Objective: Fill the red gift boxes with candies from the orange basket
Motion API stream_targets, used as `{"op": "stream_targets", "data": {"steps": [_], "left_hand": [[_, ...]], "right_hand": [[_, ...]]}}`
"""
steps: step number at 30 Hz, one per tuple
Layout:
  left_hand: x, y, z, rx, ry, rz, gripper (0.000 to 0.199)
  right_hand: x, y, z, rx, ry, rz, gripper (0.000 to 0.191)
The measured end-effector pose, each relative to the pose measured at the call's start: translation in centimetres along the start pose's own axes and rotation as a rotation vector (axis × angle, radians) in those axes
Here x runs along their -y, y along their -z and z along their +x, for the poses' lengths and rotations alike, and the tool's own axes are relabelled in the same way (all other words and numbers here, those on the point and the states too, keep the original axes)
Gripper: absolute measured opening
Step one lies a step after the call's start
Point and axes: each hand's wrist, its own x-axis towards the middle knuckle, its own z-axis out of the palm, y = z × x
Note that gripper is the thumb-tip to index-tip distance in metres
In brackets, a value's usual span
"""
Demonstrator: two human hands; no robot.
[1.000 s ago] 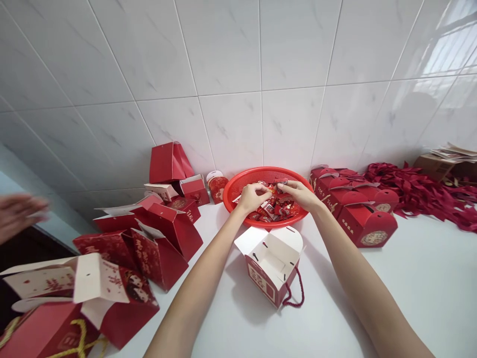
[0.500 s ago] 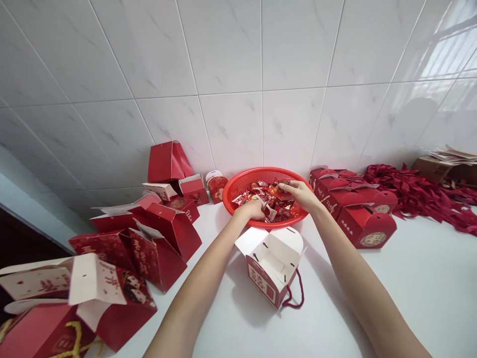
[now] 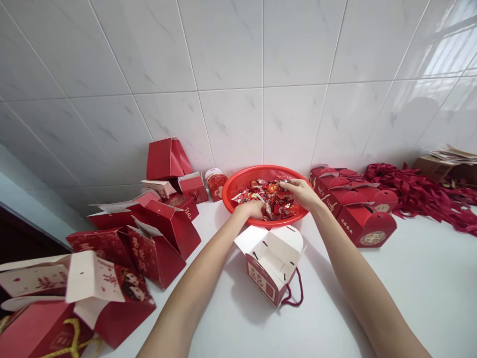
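Note:
A red plastic basket (image 3: 241,179) full of wrapped candies (image 3: 276,199) stands against the wall, and both of my hands reach into it. My left hand (image 3: 254,209) is curled down among the candies at the left, its fingertips hidden. Wrappers touch its fingers, but what it grips does not show. At the right side my right hand (image 3: 302,193) pinches a wrapped candy (image 3: 283,179) between thumb and fingers, just above the pile. In front of the basket an open gift box (image 3: 264,282), white inside with a dark red cord handle (image 3: 300,293), sits with its flaps up.
Several red gift boxes and bags (image 3: 164,233) crowd the left side. Closed red boxes (image 3: 367,226) are lined up right of the basket, beside a heap of dark red ribbons (image 3: 406,191). A small red container (image 3: 216,186) touches the basket's left side. Tiled wall rises behind.
My left hand has worked slightly among the candies, and the pale wrapper by its fingers has shifted. The right hand stays almost in place. The view has tilted a little.

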Motion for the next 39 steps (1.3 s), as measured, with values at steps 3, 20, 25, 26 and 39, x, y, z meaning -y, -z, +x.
{"op": "stream_targets", "data": {"steps": [3, 20, 25, 26, 39], "left_hand": [[0.0, 0.0, 0.0, -0.081, -0.014, -0.052, 0.037], [1.7, -0.2, 1.6, -0.662, -0.404, -0.772, 0.029], [0.9, -0.3, 0.9, -0.396, -0.401, -0.483, 0.034], [0.6, -0.3, 0.7, -0.305, -0.411, -0.411, 0.034], [-0.7, -0.2, 1.1, 0.215, -0.466, 0.085, 0.042]], "right_hand": [[0.0, -0.1, 0.0, 0.005, 0.021, 0.011, 0.037], [0.2, -0.1, -0.3, 0.091, -0.053, -0.056, 0.032], [0.2, -0.1, -0.2, -0.009, 0.016, -0.026, 0.035], [0.2, -0.1, -0.2, -0.036, 0.030, -0.016, 0.034], [0.0, 0.0, -0.1, -0.117, 0.052, 0.032, 0.033]]}}
